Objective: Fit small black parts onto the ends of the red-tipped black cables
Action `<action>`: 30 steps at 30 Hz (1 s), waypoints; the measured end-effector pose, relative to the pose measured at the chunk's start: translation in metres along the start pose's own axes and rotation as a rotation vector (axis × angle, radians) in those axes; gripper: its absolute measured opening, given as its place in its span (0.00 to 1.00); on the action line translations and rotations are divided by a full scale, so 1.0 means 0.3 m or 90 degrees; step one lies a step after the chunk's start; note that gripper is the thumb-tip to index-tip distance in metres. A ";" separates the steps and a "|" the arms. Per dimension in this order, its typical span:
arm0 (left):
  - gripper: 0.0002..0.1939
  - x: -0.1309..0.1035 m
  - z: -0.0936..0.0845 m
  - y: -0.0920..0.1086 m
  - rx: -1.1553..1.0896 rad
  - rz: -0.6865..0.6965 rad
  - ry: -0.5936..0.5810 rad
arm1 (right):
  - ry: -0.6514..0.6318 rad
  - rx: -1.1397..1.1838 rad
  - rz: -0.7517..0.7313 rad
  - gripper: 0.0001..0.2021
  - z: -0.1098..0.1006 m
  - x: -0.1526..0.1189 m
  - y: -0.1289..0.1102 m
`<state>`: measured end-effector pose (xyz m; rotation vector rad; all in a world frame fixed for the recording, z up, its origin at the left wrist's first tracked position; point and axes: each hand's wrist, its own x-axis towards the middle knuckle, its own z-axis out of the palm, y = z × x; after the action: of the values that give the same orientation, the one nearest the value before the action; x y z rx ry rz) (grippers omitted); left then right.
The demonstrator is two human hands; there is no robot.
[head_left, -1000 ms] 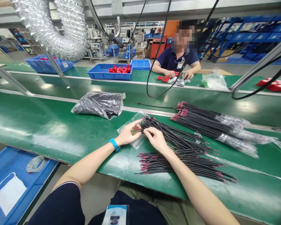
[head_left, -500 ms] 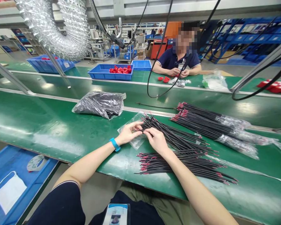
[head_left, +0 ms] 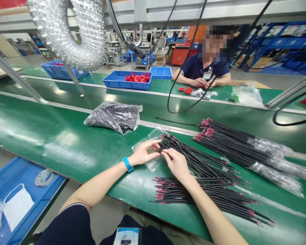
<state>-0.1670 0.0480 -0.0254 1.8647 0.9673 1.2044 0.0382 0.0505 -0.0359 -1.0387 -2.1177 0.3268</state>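
Black cables with red ends (head_left: 193, 153) lie fanned out on the green bench. At their upper left ends my left hand (head_left: 146, 152) and my right hand (head_left: 176, 162) meet, fingertips closed on a small black part among the cable ends. The part is too small to make out. Under my left hand lies a clear plastic bag (head_left: 153, 165). A second bunch of cables (head_left: 206, 194) rests nearer to me, below my right forearm. Farther right are bundles of cables (head_left: 226, 146) partly wrapped in plastic.
A plastic bag of black parts (head_left: 114, 116) lies beyond my left hand. Across the bench are a blue tray (head_left: 126, 83) with red parts and a seated person (head_left: 206, 69). A black cable loop (head_left: 169, 98) hangs ahead. At lower left is a blue bin (head_left: 28, 170).
The whole view has shifted, so the bench and objects appear slightly lower and farther right. Both hands remain together at the cable ends.
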 end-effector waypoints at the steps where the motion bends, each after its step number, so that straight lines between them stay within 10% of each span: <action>1: 0.29 0.008 -0.018 -0.001 0.031 0.011 0.020 | 0.024 -0.043 -0.018 0.11 -0.009 0.001 0.006; 7: 0.11 0.049 -0.126 -0.071 0.221 0.000 0.237 | 0.074 -0.294 0.006 0.24 -0.040 0.008 0.094; 13: 0.09 0.024 -0.081 -0.100 0.279 0.062 0.108 | -0.058 -0.371 0.129 0.60 -0.017 -0.022 0.195; 30: 0.08 0.006 -0.050 -0.097 0.288 0.069 0.058 | -0.217 -0.288 0.121 0.48 -0.116 0.029 0.180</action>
<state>-0.1866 0.0658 -0.0447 2.2512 1.2863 1.2146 0.0907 0.0885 -0.0350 -1.5416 -2.4704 0.1184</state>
